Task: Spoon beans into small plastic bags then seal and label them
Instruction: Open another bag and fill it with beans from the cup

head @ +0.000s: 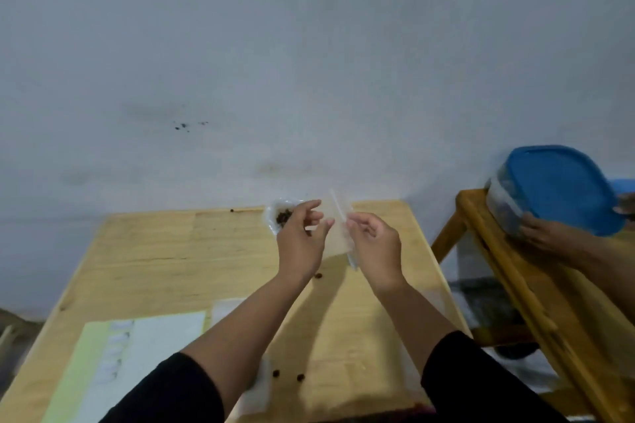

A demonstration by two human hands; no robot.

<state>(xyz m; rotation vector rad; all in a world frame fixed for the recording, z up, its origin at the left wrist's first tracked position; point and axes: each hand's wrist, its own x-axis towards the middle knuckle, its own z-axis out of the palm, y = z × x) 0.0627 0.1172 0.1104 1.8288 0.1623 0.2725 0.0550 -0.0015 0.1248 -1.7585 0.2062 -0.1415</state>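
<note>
I hold a small clear plastic bag (338,230) up over the far part of the wooden table (154,251). My left hand (300,239) pinches its left edge, and my right hand (374,244) pinches its right edge near the zip strip. The bag looks empty. Behind my left hand, a filled bag of dark beans (281,215) lies at the table's far edge. Loose beans (300,377) lie scattered on the table.
A sheet of white labels (137,354) on green backing lies at the near left. On a second wooden table at the right, another person's hand (546,233) holds a tub with a blue lid (560,187). A grey wall stands behind.
</note>
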